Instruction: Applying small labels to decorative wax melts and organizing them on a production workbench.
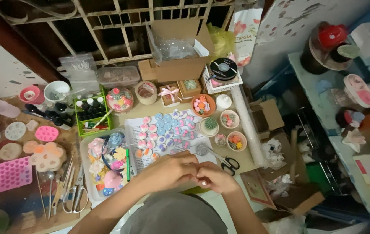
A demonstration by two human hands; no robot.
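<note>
My left hand [170, 170] and my right hand [216, 177] meet at the near edge of a small craft table, fingertips pressed together around something tiny that I cannot make out. Just beyond them lies a white sheet [134, 130] covered with several small round pink, blue and purple pieces [166, 129]. Black-handled scissors [227, 163] lie right of my hands. A tray of pastel clay flowers [107, 160] sits to the left.
Pink and beige silicone moulds [4, 175] and sculpting tools [66, 184] lie at left. Small bowls [229, 119] of beads, a green paint-bottle rack [90, 112], an open cardboard box [178, 47] and a ribbon spool [223, 69] stand behind. Cluttered shelves [345, 104] are to the right.
</note>
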